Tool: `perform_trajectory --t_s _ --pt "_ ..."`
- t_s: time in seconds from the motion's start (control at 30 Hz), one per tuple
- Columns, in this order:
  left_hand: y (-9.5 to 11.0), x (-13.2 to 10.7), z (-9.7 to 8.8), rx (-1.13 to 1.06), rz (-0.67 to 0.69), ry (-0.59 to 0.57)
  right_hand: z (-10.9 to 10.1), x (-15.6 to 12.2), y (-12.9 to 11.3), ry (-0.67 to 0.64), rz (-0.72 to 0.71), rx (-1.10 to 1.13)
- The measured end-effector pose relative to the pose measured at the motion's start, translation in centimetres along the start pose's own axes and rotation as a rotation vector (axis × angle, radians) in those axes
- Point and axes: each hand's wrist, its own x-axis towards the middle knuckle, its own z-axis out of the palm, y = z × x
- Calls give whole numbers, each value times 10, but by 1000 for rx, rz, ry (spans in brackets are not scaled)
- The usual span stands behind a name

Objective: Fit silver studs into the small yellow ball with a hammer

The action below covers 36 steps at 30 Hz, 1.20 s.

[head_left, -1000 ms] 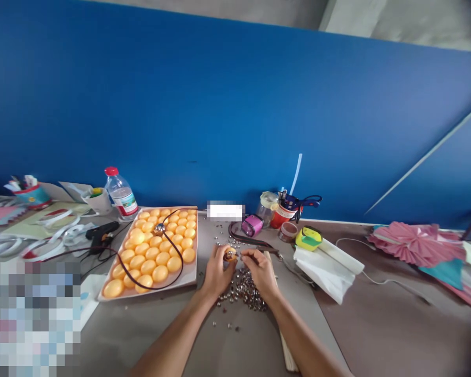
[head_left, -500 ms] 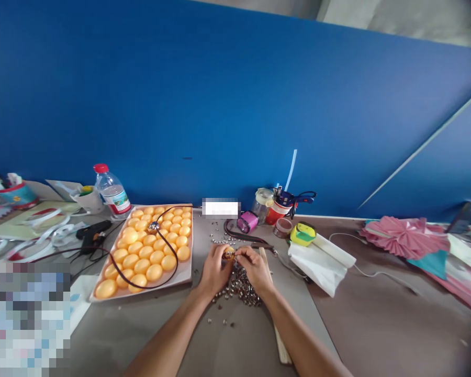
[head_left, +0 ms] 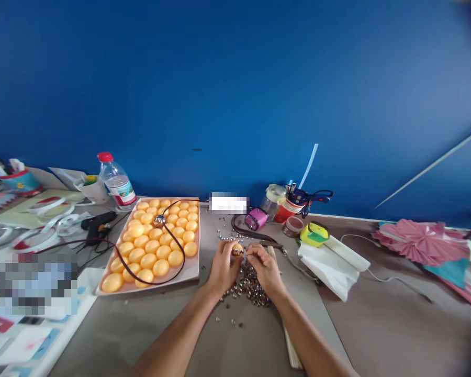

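Note:
My left hand (head_left: 224,268) is closed around a small orange ball (head_left: 237,250), whose front carries shiny metallic pieces. Just right of the ball, my right hand (head_left: 264,266) has its thumb and fingertips pinched together, slightly apart from the ball. Whatever they pinch is too small to make out. Beneath both hands lies a heap of small shiny silver-brown pieces (head_left: 255,288), with a few strays nearer me. To the left, a shallow white tray (head_left: 149,289) holds many orange balls (head_left: 149,259). A metallic-studded ball (head_left: 159,220) sits on them, under a dark cord (head_left: 181,262).
A glue gun (head_left: 97,226) and a water bottle (head_left: 118,183) stand left of the tray. Behind my hands are a purple object (head_left: 256,218), a jar (head_left: 273,201) and a red cup (head_left: 288,210) of tools. A yellow-green tape measure (head_left: 314,234) rests on white paper (head_left: 329,267).
My right fingertips have drawn slightly away from the ball, and more of its metallic front shows. The whole view has shifted a little. My left hand keeps its hold.

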Motion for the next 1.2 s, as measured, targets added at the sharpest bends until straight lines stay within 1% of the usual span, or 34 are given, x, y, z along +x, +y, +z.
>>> perform_trajectory --t_s 0.13,0.33,0.53,0.73,0.83,1.0,1.07,1.2 --pt "1 -1 2 -4 26 -5 -1 0 -7 -43 6 75" --pt "5 0 -1 36 44 -6 -2 -1 -17 -76 50 17" --pt "5 -2 -1 68 82 -9 3 -1 -15 -78 58 62" --pt "4 -5 0 98 100 -12 2 -1 -19 -93 100 63" --pt "4 -6 -1 126 141 -12 3 -2 -17 -87 116 117" --pt "4 -6 -2 168 178 -16 9 -2 -8 -83 141 270" --pt "5 -7 -3 199 188 -24 10 -3 -6 -89 147 281" --pt "8 -8 -3 249 176 -83 10 -3 -6 -92 119 240"
